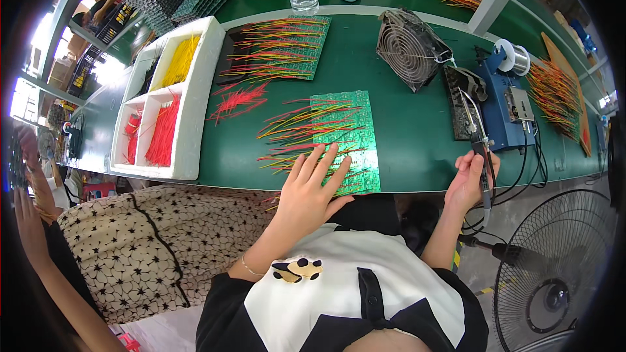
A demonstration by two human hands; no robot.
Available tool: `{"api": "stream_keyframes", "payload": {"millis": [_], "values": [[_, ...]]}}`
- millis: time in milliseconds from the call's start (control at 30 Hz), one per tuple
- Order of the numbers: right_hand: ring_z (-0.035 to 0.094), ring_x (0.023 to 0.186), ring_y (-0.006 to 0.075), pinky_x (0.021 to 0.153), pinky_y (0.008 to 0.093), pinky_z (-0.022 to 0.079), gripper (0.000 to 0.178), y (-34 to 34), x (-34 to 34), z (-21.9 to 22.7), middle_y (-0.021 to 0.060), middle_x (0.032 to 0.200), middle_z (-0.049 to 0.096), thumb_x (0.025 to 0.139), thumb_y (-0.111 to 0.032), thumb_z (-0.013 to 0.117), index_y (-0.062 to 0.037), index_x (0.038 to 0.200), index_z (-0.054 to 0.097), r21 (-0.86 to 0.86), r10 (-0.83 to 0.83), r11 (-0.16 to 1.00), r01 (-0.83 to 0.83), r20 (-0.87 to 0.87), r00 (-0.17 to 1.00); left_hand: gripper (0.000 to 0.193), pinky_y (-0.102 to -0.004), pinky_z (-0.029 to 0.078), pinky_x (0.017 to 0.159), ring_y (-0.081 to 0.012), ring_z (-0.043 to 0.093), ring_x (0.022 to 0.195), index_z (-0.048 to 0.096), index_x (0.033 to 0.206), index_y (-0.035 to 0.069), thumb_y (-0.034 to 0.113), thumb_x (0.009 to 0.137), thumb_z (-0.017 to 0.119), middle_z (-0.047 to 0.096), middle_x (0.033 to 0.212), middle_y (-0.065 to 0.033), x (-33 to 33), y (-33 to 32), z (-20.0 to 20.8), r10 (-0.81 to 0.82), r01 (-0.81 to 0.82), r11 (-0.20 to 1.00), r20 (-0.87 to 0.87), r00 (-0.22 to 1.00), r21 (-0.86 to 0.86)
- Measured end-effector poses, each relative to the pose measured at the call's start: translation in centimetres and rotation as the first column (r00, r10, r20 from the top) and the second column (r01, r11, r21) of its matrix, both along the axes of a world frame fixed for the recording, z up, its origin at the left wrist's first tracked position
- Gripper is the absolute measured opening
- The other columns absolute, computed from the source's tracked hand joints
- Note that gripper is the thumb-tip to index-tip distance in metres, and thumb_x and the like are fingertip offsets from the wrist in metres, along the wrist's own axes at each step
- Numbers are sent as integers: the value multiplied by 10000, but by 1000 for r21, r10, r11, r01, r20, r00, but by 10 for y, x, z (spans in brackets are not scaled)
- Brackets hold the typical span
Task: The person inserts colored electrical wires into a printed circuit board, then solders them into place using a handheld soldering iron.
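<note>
The rectangular bright-green printed circuit board (370,150) lies on the dark-green bench (417,150) at the centre of the frame, its lower edge at the bench's front edge. Rows of thin red, yellow and black insulated wires (293,130) cross it and project past its left edge. The left hand (314,179) is open, fingers spread, resting over the wires at the board's lower left. The right hand (471,179), right of centre, is closed around the black-handled soldering tool with a metal tube (482,149), whose upper end is well apart from the board, near the blue box-shaped machine (498,94). Judged step: arranging or steadying wires, tool held ready. The next move appears to call for keeping a wire steady in position before heat is applied. Farther out, a white foam compartment tray (207,91) holding red and yellow wires occupies the left of the frame
</note>
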State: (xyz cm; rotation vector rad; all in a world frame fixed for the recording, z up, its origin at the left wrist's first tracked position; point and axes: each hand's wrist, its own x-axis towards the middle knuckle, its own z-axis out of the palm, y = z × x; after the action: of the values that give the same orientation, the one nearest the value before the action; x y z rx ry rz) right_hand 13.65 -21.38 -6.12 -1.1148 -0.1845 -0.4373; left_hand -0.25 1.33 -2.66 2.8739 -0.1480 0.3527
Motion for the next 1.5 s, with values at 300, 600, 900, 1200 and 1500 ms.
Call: {"api": "stream_keyframes", "payload": {"millis": [300,600,900,1200,1500], "values": [[417,594,79,543,221,343,130,11,11,-22,34,720,494,858,-108,530,-42,953,470,29,88,996,-86,-67,994,425,-516,329,934,-296,432,1119,535,1100,81,252,730,658,447,1201,-135,-37,34,63,-193,417,828,507,840,-376],[400,591,43,546,203,321,64,18,10,-21,-11,701,480,875,-120,517,-73,914,501,-74,118,990,-122,-65,991,125,-352,456,692,-186,579,820,530,721,94,75,626,609,556,698,-1,-62,57,101,-131,969,248,991,28,6],[405,597,58,533,199,328,45,18,8,-17,8,696,467,877,-92,495,-57,881,467,-110,86,990,-88,-31,996,93,-319,441,683,-169,586,711,599,840,85,115,769,546,591,779,-40,-26,131,114,-117,90,992,889,443,86],[388,563,60,514,193,319,54,21,4,-13,7,668,442,873,-84,490,-51,880,449,-122,-27,992,22,-37,999,452,-374,472,755,-282,592,896,580,949,34,387,680,665,612,972,-155,115,369,30,760,-759,649,-16,649,57],[379,556,62,511,194,312,61,26,4,-16,10,663,432,876,-82,484,-44,883,437,-183,-19,983,12,-34,999,303,-355,482,738,-244,625,820,689,840,141,363,635,699,653,863,-101,119,392,11,796,-803,560,-134,590,-206]]}}
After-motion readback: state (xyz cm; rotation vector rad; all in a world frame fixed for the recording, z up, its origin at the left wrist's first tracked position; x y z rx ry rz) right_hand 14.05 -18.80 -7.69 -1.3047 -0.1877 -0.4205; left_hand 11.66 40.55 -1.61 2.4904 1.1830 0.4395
